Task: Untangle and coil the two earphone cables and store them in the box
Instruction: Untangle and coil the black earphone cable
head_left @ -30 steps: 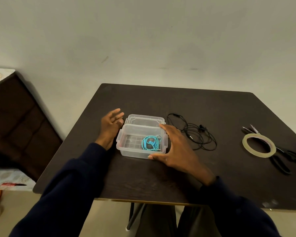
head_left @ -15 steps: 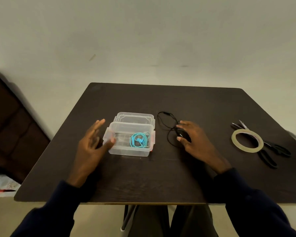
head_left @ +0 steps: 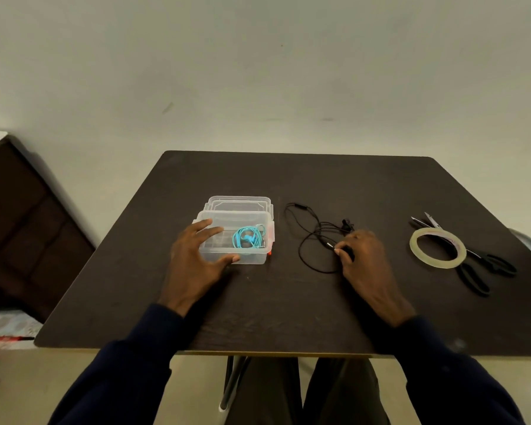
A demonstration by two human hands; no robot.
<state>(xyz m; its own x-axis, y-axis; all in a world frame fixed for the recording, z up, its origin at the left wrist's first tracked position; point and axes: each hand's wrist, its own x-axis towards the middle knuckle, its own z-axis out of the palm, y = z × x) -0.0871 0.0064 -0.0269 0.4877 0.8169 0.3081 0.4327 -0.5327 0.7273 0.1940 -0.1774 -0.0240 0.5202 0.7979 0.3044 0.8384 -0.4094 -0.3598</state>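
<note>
L hand [head_left: 196,260] spread open against box [head_left: 253,259] w/ blue cable [head_left: 248,237] inside; R hand [head_left: 365,259] right of box, apparently pinching black cable [head_left: 301,206].

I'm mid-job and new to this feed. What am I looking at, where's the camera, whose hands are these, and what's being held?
There is no machine: a person works with bare hands, and the single camera sits on their head, looking forward and down. On the dark table stands a clear box, its lid lying behind it, with coiled turquoise earphones inside. The left hand rests on the box's near left corner. The right hand pinches the loose black earphones to the right of the box. Far right lie a tape roll and scissors, untouched.
</note>
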